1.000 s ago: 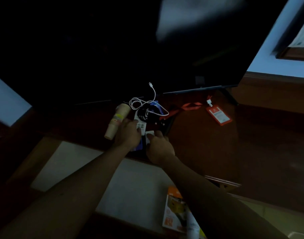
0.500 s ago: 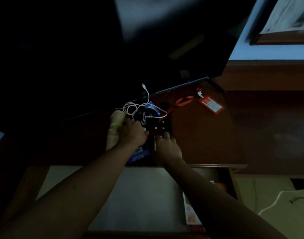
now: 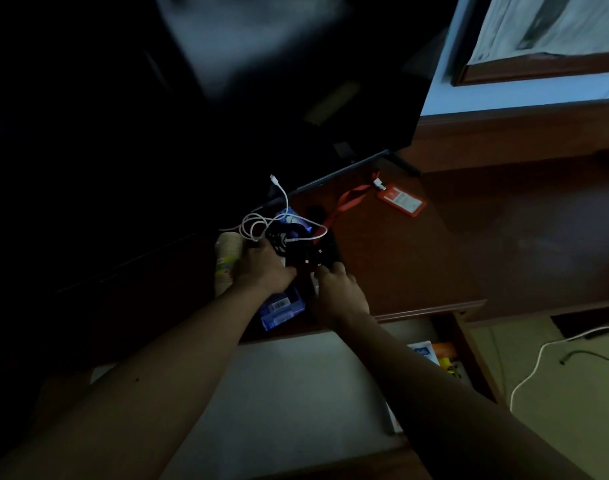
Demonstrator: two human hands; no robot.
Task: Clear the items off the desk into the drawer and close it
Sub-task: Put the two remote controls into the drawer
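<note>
A pile of small items lies on the dark wooden desk point(image 3: 417, 265): a white cable point(image 3: 261, 223), a blue packet point(image 3: 282, 308), a stack of paper cups point(image 3: 227, 261) and a black block point(image 3: 298, 252). My left hand point(image 3: 261, 271) is curled over the pile, beside the cups. My right hand point(image 3: 337, 289) grips the pile's right side, by a black remote point(image 3: 330, 249). An orange badge point(image 3: 401, 200) on a red lanyard point(image 3: 344, 204) lies further right. Below the desk edge the drawer point(image 3: 296, 393) stands open.
A large dark screen point(image 3: 227, 98) stands right behind the pile. Some printed packets point(image 3: 438, 358) lie in the drawer's right end. A white cord point(image 3: 538, 362) runs over the floor at right. A framed picture point(image 3: 552, 39) hangs on the wall.
The pile has slid toward the desk's front edge under both hands. The view has swung, so the badge and the floor at right show more.
</note>
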